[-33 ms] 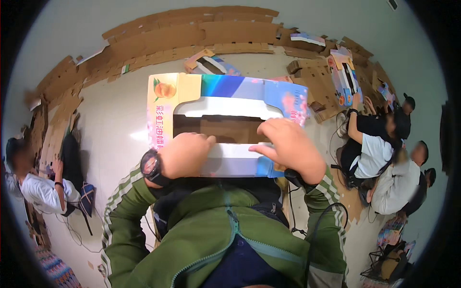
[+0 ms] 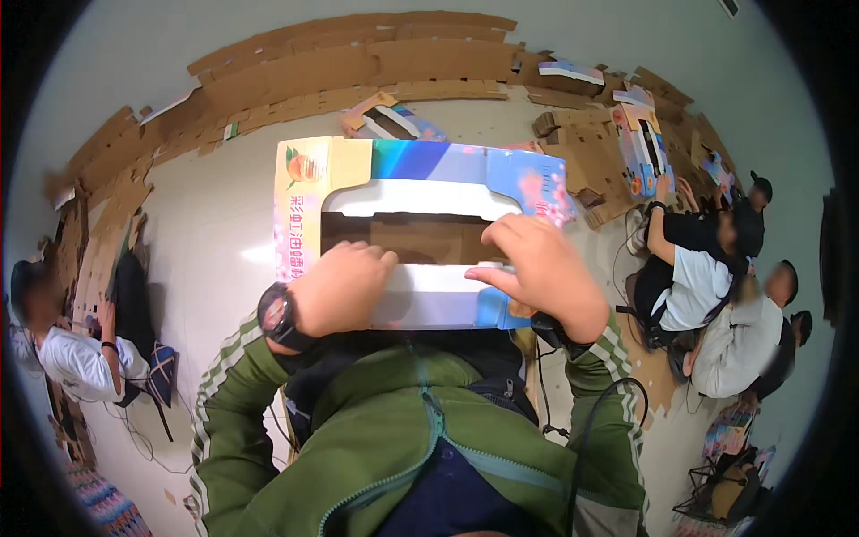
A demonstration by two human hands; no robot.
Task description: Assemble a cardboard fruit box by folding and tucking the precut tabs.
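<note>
A printed cardboard box (image 2: 434, 166), yellow, blue and pink with a fruit picture, sits in front of my body. Its long top opening shows a bare brown inside and white inner edges. My left hand (image 2: 344, 286) grips the near left edge, fingers curled over into the opening, their tips hidden. At the near right corner my right hand (image 2: 550, 277) holds the box, its fingers bent over the right end of the opening. The right thumb lies along the near white edge, apart from the fingers.
Brown cardboard sheets (image 2: 358, 67) line the far wall. A similar printed box (image 2: 391, 118) lies on the floor beyond mine, and another box (image 2: 642, 148) is at a co-worker's hands on the right. More people sit at both sides. A black cable (image 2: 586, 447) hangs over my right sleeve.
The box has shifted very slightly to the left at its right end. Both hands keep nearly the same places on it.
</note>
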